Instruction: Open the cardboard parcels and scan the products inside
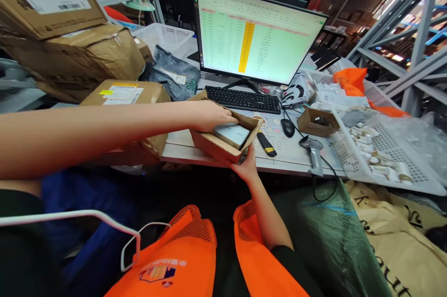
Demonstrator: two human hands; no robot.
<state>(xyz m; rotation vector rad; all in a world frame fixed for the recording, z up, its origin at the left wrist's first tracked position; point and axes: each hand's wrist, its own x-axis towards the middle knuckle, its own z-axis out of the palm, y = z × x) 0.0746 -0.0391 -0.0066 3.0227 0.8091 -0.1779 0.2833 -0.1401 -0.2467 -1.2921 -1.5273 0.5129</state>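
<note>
An open cardboard box (pixel 211 145) sits tilted at the desk's front edge, with a small white box (pixel 233 134) inside it. My left hand (pixel 213 115) reaches over the far left side of the cardboard box. Its fingers bend down onto the white box, and the fingertips are partly hidden. From below, my right hand (pixel 247 164) grips the near right corner of the cardboard box, thumb and fingers around the cardboard. Close to that corner lies a black and yellow box cutter (pixel 266 144).
Behind stand a keyboard (pixel 242 99) and a monitor (pixel 258 31). To the right are a mouse (pixel 287 127), a barcode scanner (pixel 312 150), a small open carton (pixel 317 122) and a white basket (pixel 387 148) of small items. Cartons (pixel 104 55) are stacked at left, beside a grey plastic parcel (pixel 171 73).
</note>
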